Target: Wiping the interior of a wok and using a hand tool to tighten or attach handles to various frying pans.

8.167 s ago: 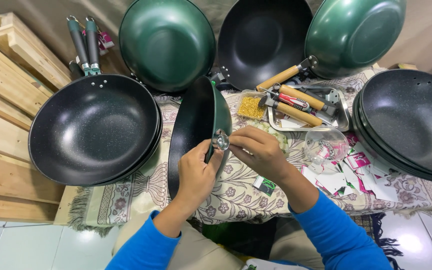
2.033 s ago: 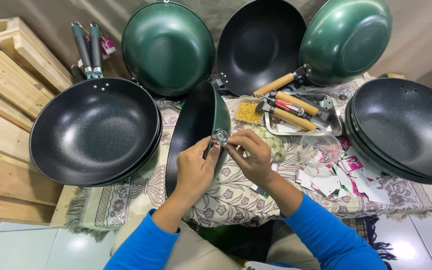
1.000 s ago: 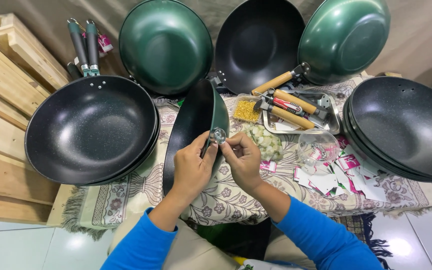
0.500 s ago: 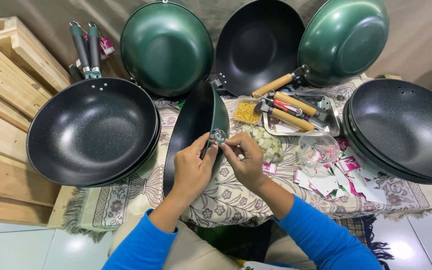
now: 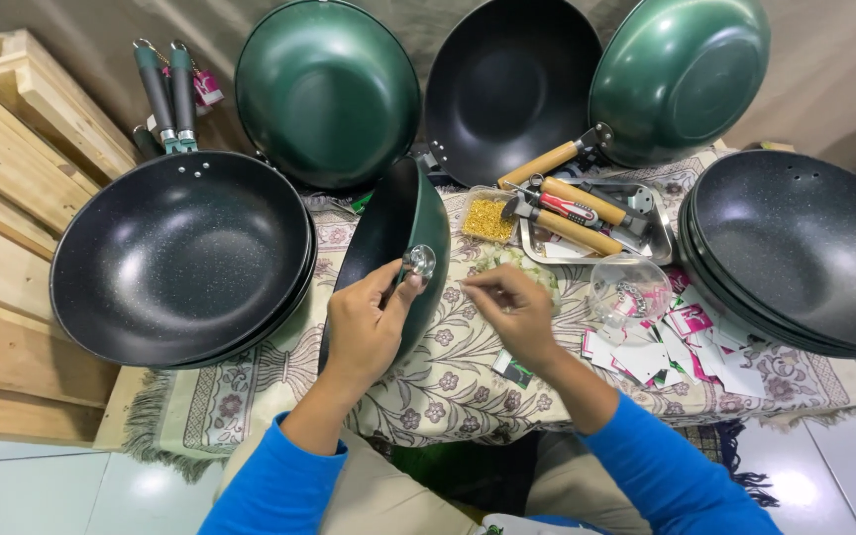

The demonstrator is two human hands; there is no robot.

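A green wok (image 5: 393,248) with a black inside stands on its edge on the patterned cloth (image 5: 468,381) in front of me. My left hand (image 5: 367,325) grips its rim, with the thumb next to a small shiny metal bracket (image 5: 418,262) on the wok's side. My right hand (image 5: 507,305) hovers just right of the wok above the cloth. Its fingertips are pinched together, and anything between them is too small to make out.
Stacks of black woks sit at left (image 5: 180,260) and right (image 5: 804,248). Two green woks (image 5: 329,89) (image 5: 681,74) and a black wok (image 5: 512,84) lean at the back. A metal tray (image 5: 654,230) holds wooden handles. Nearby are a box of yellow screws (image 5: 487,218), paper tags (image 5: 676,345) and wooden pallets (image 5: 12,198).
My right hand has drawn back from the metal bracket a little to the right. My left hand still holds the wok on its edge.
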